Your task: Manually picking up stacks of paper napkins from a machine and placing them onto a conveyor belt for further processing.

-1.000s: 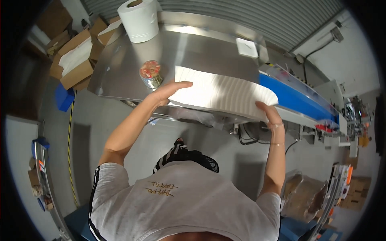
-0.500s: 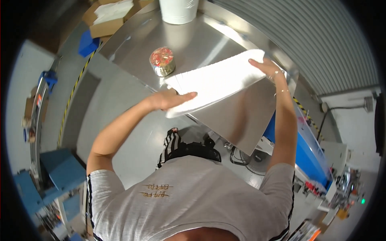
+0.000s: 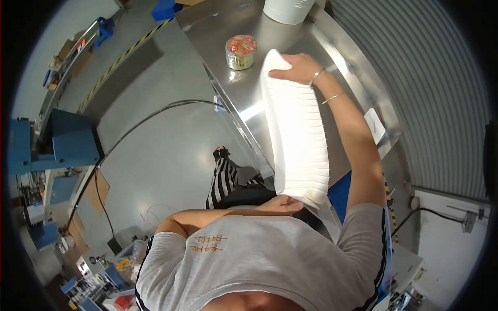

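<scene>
Pressing a long white stack of flat, ribbed pieces (image 3: 298, 135) end to end, a person in a grey shirt holds it lifted between both hands, one end close to the body and the other out over the steel worktop (image 3: 244, 93). Nearest the camera, the left hand (image 3: 282, 205) lies flat with its fingers together under and against the near end of the stack; whether the thumb wraps round the end cannot be told. Farther out, the right hand (image 3: 295, 70), two thin bangles on its wrist, caps the far end with fingers laid over the top edge, flat and not curled in a fist.

By its look the stack is light and soft, probably paper or thin foam sheets, held as one block only by the push from both ends. It would likely bow or spill from the middle if either hand eased off, so a hold at the two ends seems the sound one.

Beyond the stack, a small round tin (image 3: 240, 52) with a red patterned lid stands on the worktop, apart from the stack. At the far edge a large white roll (image 3: 288, 9) is cut off by the frame. What the pieces are cannot be made out, and the stack's underside is hidden.
</scene>
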The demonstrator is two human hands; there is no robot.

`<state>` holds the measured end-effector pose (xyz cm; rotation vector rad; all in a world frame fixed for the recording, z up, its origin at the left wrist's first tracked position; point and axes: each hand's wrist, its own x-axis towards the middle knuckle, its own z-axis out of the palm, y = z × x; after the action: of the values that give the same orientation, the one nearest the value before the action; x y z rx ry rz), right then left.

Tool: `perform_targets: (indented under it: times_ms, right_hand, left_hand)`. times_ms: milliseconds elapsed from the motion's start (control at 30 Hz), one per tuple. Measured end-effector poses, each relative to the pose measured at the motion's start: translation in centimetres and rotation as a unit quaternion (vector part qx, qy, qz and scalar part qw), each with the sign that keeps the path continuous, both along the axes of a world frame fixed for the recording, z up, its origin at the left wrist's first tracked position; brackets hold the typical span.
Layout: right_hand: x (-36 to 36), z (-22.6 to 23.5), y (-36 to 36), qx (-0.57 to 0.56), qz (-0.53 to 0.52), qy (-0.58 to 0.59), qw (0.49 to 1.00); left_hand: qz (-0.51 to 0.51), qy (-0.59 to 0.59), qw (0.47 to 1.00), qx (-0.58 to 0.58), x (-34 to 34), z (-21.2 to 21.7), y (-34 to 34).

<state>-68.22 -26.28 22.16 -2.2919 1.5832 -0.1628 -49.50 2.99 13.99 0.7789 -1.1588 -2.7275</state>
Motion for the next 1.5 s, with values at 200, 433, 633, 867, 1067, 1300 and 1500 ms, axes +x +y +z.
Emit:
perform_targets:
  times_ms: [200,433,633,867,1067,1300,1500]
  right_hand:
    - [5.2,1.6,0.2,0.085,0.096,0.086,0.988]
    - [1.9,0.7,5.0,-0.310,0.088,-0.065,0.944]
    - [-6.4,3.2,19.5,-0.299,-0.175,-0.177,0.921]
    - [-6.6,-5.4,37.1,-0.056,-0.287,-0.157,0.943]
    - [-2.0,-9.2,37.3,-0.064,-0.443,-0.378,0.811]
    - [-1.3,-7.2,36.8,-0.032,-0.469,-0.438,0.766]
    - [-1.6,-8.4,36.7,-0.162,-0.445,-0.350,0.808]
  left_hand:
    - [-0.083,-0.039,0.996,-0.007,-2.1,-2.5,2.8]
    - [-0.049,0.022,0.994,0.097,-2.8,-2.2,3.4]
    - [0.059,-0.019,0.995,0.079,-2.7,1.1,0.5]
    - [0.009,-0.034,0.999,0.010,-3.5,2.8,-1.0]
    - [-0.041,0.143,0.747,-0.648,-3.0,6.7,-2.1]
    - [0.025,-0.034,0.564,-0.825,-5.6,5.5,-3.6]
    - [0.039,-0.020,0.551,-0.833,-5.5,4.9,-3.8]
